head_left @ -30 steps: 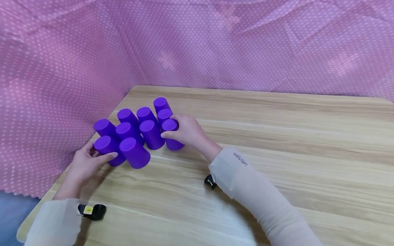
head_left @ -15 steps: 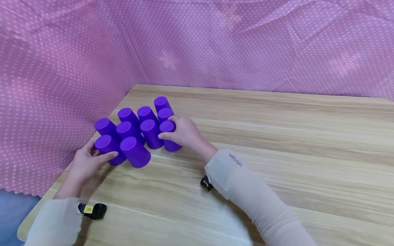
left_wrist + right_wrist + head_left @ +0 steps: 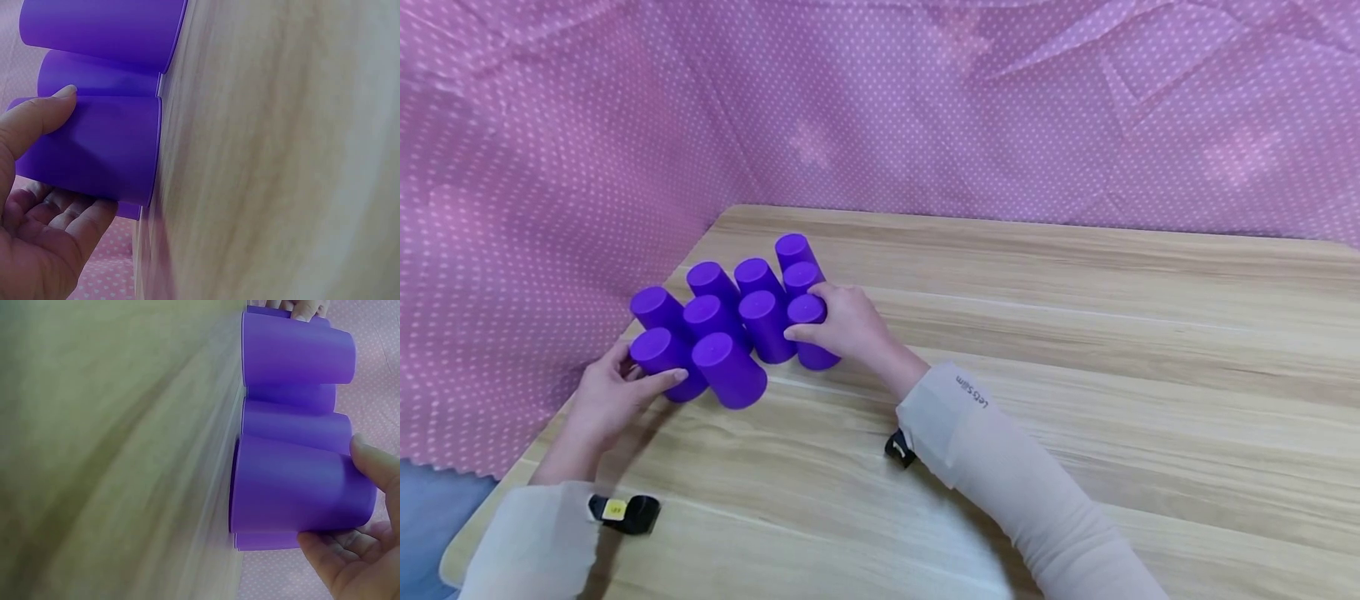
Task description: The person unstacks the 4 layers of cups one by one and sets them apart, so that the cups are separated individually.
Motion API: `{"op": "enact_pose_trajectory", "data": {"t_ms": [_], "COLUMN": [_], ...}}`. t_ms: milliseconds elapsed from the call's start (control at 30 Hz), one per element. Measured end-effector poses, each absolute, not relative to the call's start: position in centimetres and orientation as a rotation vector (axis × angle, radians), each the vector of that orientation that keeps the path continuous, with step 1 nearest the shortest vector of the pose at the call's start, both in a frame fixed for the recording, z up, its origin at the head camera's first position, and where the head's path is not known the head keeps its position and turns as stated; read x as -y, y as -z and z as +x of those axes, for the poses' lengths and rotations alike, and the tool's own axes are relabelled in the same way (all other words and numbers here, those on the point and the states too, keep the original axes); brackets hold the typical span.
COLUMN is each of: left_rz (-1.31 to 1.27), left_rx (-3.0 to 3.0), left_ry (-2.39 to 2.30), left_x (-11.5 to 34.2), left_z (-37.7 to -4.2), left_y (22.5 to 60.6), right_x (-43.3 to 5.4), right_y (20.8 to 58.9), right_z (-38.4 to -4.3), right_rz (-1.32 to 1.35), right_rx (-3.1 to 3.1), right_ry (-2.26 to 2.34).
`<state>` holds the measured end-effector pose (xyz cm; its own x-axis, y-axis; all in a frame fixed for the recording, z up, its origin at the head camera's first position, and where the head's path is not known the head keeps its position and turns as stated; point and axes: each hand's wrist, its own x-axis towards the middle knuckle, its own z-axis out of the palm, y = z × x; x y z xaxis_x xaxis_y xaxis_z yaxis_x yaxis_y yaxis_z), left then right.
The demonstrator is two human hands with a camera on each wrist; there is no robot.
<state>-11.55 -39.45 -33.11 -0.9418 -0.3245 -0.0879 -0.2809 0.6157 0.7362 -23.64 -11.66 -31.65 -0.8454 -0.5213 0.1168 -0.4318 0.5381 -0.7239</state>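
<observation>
Several purple cups stand upside down, close together, at the left of the wooden table (image 3: 1045, 400). At the group's near left end, my left hand (image 3: 604, 398) holds one purple cup (image 3: 658, 353), thumb on its near side and fingers on its outer side. Its rim rests on the table in the left wrist view. My right hand (image 3: 848, 320) grips the nearest cup (image 3: 814, 333) of the right-hand row between thumb and fingers. In the right wrist view that cup (image 3: 300, 487) is beside its neighbours; whether its rim touches the wood I cannot tell. Another cup (image 3: 730, 373) stands at the front, untouched.
Pink dotted cloth (image 3: 880, 108) hangs behind the table and along its left side, close to the cups. Black wrist cameras (image 3: 632, 514) sit at both sleeves. Blue fabric (image 3: 437, 517) shows below the cloth at the lower left.
My right hand has moved a little left with its cup, bringing it closer to the neighbouring cup. My left hand has stayed in place on its cup.
</observation>
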Motion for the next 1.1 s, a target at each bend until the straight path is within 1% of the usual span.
{"op": "enact_pose_trajectory", "data": {"t_ms": [233, 400, 733, 933, 1100], "left_rz": [0.505, 0.504, 0.496, 0.469, 0.429], "left_rx": [2.798, 2.852, 2.885, 2.842, 2.694], "left_ry": [1.213, 1.144, 1.197, 1.2, 1.175], "left_x": [39.4, 39.4, 40.1, 40.4, 39.7], "left_z": [-11.8, -12.1, -12.1, -11.6, -10.8], "left_y": [33.3, 33.0, 32.8, 32.7, 30.9], "right_x": [11.5, 11.5, 10.4, 7.8, 3.0], "right_y": [31.9, 32.2, 32.2, 32.0, 31.5], "right_z": [-23.4, -23.4, -24.2, -25.2, -26.0], "right_rz": [-0.804, -0.742, -0.651, -0.587, -0.641], "right_rx": [-2.637, -2.619, -2.48, -2.48, -2.545], "right_ry": [1.203, 1.235, 1.268, 1.189, 1.127]}}
